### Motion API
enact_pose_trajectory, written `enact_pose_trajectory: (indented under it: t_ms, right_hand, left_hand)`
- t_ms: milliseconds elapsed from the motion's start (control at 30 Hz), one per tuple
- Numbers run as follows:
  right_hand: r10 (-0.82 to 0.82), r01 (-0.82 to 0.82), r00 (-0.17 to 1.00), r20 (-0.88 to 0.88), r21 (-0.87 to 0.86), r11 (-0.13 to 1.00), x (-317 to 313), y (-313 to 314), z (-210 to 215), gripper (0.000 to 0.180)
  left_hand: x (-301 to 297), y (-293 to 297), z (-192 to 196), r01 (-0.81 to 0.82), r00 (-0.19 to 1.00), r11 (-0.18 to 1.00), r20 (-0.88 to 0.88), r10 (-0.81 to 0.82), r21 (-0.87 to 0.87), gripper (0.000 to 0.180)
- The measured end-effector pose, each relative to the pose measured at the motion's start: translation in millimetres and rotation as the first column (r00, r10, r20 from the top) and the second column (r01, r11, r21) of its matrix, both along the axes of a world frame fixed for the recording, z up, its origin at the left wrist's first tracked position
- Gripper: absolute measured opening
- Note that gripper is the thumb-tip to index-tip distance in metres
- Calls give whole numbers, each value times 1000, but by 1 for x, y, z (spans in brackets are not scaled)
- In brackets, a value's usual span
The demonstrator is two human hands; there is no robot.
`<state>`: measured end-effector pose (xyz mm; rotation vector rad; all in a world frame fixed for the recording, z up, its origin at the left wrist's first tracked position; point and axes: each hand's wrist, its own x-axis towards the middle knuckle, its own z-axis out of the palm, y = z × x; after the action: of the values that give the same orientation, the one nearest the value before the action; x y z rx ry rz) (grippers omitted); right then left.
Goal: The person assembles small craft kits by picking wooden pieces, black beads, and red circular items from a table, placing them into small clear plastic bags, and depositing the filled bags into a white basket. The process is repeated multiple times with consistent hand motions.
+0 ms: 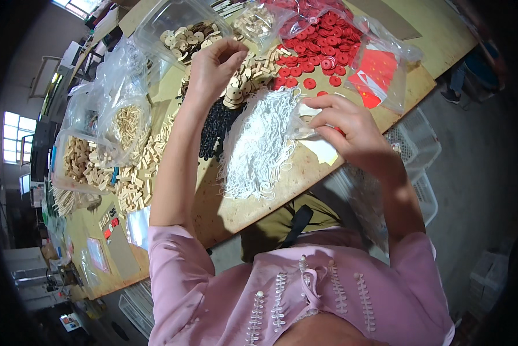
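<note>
- The landmark is the white string heap (pixel 256 144), which lies near the front edge of the desk (pixel 236 214)
- Just right of the heap, the right hand (pixel 350 123) holds a small clear bag (pixel 299 127) in a narrow grip
- Beyond the heap and to its left, the left hand (pixel 218 66) has curled fingers above the wooden discs (pixel 244 86); I cannot tell whether something small is pinched there
- A red piece seems to show near the right hand, but the fingers partly cover it, so I am not certain
- To work well, I judge, the right hand should hold the bag mouth apart and upright, away from the heap, so that no loop catches
- The left hand would do best to lift single pieces, without pushing the piles together
- Beyond the heap and to the right, red discs (pixel 326 49) are spread; left of it are black pieces (pixel 214 127), and further left, wooden blocks (pixel 137 190)
- Right of the heap, past the desk, white crates (pixel 425 199) stand on the grey floor (pixel 463 184)
</note>
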<state>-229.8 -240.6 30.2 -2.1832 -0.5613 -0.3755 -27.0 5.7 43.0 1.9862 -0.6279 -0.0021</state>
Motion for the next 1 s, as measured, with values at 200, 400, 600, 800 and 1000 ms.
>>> enact_pose_trajectory:
  t_ms: [200,400,600,800,1000]
  right_hand:
    - [-6,6,1000,10,44,999,-2,1,-7,10]
    - [9,-9,1000,3,59,998,-4,3,-3,13]
    - [9,-8,1000,-8,62,998,-5,2,-6,15]
    - [21,-22,1000,16,69,997,-5,1,-9,16]
    - [43,-44,999,27,36,998,-5,-1,-6,12]
  left_hand:
    - [57,-13,-48,-147,961,815,276,-17,560,37]
    - [61,-45,-63,-263,945,607,327,6,750,49]
    - [64,-40,-67,-132,955,694,279,-103,708,36]
    - [85,-10,-62,4,947,1000,-320,4,25,33]
    - [62,-8,-48,-375,574,740,-767,-286,-558,39]
